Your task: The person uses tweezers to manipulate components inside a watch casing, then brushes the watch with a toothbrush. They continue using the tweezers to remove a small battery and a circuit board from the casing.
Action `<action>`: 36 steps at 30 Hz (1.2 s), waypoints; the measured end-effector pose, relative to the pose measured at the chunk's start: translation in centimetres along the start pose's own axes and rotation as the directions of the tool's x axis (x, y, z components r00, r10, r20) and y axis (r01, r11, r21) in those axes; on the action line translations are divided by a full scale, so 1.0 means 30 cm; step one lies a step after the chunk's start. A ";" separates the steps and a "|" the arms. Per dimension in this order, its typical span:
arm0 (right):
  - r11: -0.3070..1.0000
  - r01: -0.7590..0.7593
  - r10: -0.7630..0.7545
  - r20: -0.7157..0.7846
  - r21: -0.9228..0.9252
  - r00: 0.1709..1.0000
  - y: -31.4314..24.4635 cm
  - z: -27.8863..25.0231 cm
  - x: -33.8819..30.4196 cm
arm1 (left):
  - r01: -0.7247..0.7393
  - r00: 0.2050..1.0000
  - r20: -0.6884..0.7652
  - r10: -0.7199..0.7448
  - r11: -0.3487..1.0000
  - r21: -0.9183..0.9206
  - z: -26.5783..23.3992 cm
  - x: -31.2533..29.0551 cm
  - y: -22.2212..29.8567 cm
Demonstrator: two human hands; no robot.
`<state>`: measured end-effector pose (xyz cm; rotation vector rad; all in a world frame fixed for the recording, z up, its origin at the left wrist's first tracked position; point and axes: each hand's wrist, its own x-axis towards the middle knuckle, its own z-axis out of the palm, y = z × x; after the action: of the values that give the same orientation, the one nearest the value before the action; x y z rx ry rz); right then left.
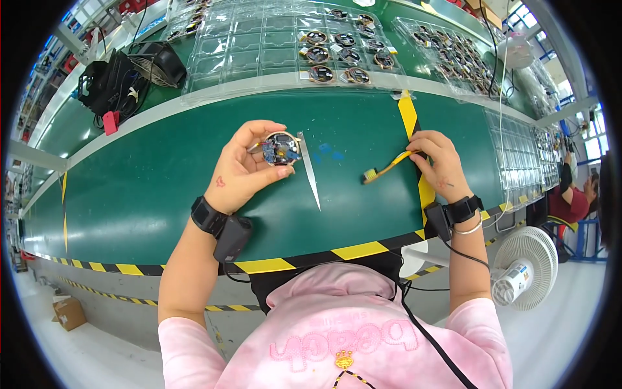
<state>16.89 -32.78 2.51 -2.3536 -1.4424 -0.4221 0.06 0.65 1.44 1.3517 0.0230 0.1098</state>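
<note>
My left hand (246,162) is closed around the rim of a small round circuit board assembly (280,149), its dark component side showing. Between the fingers of my right hand (440,162) is the yellow handle of a toothbrush (382,170); its bristle head points left, apart from the board. Just right of the circuit board, a pair of pointed metal tweezers (309,172) lies on the green work surface (363,220). Several small blue scraps (330,153) lie beside the tweezers.
Clear plastic trays (259,45) with several round assemblies (317,54) stand on the shelf behind. Black equipment (110,87) with cables sits far left. Yellow-black tape (350,250) lines the front edge. A white fan (525,269) and a seated person (573,201) are at right.
</note>
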 end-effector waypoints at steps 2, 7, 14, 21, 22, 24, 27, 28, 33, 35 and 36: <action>0.964 -0.171 0.165 0.046 0.205 0.985 -0.027 0.004 -0.009 | -0.008 1.000 -0.029 0.009 0.999 0.040 0.000 -0.009 -0.007; 0.770 -0.362 0.345 0.134 0.525 0.929 -0.206 0.023 0.042 | -0.050 0.994 -0.079 0.078 0.950 0.307 -0.008 0.000 -0.022; 0.701 -0.317 0.262 0.183 0.638 0.948 -0.365 0.121 0.107 | -0.089 0.990 -0.066 0.126 0.910 0.405 0.003 -0.011 -0.020; 0.807 -0.413 0.417 0.087 0.421 0.904 -0.335 0.106 0.067 | -0.078 0.980 -0.139 0.144 0.913 0.400 0.003 -0.015 -0.040; 0.845 -0.407 0.448 -0.044 0.347 0.893 -0.328 0.107 0.057 | -0.076 0.976 -0.157 0.149 0.915 0.397 0.004 -0.012 -0.042; 0.808 -0.401 0.435 0.022 0.432 0.900 -0.352 0.106 0.051 | -0.057 0.980 -0.155 0.126 0.919 0.390 0.003 -0.008 -0.035; 0.701 -0.399 0.394 0.146 0.591 0.908 -0.391 0.111 0.054 | -0.016 0.986 -0.145 0.076 0.926 0.378 0.006 -0.008 -0.032; 0.741 -0.380 0.387 0.111 0.553 0.915 -0.394 0.119 0.058 | -0.019 0.987 -0.139 0.076 0.929 0.369 0.008 -0.013 -0.039; 0.787 -0.359 0.389 0.048 0.503 0.920 -0.406 0.128 0.064 | -0.023 0.989 -0.132 0.073 0.937 0.348 0.008 -0.011 -0.034; 0.772 -0.376 0.408 0.055 0.513 0.911 -0.411 0.122 0.063 | -0.021 0.990 -0.126 0.067 0.940 0.339 0.010 -0.011 -0.036; 0.764 -0.381 0.386 0.105 0.520 0.917 -0.416 0.120 0.067 | -0.031 0.990 -0.120 0.078 0.936 0.351 0.006 -0.016 -0.039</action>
<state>6.84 -24.32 1.85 -2.0879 -0.8721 0.0813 -0.34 0.18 0.33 1.6991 0.1216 0.2523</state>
